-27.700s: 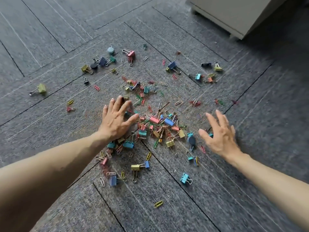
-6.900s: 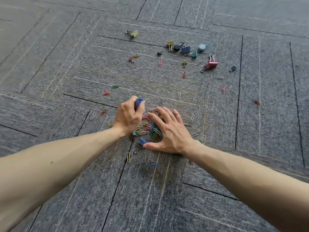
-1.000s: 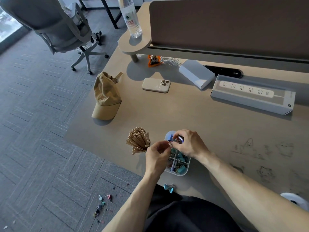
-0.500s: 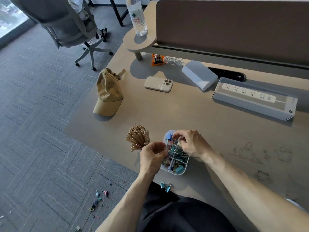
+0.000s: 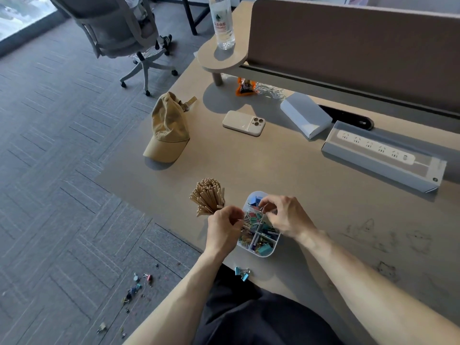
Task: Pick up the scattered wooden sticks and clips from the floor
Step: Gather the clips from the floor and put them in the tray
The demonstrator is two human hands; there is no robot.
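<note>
Mixed-coloured clips (image 5: pixel 263 249) fill the divided tray (image 5: pixel 267 255), above which the right hand (image 5: pixel 286 216) pinches a clip (image 5: pixel 261 208) and the left hand (image 5: pixel 225 224) curls, its hold unclear; bundled tan wooden sticks (image 5: pixel 207 199) stand just left of it, stray clips (image 5: pixel 135 287) on the carpet (image 5: pixel 74 220) beyond.

left hand (image 5: pixel 225 224) | right hand (image 5: pixel 286 216) | floor (image 5: pixel 62 195) to tray (image 5: pixel 271 253); clips (image 5: pixel 251 220) moved in

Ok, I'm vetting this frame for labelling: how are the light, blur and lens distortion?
Head view: daylight from the bright window upper left, soft shadows beside the cap and under the shelf; head view: the wide-angle lens slightly bows the partition and desk edge; head view: the floor clips are small and soft, the left hand and right hand fairly sharp.
</note>
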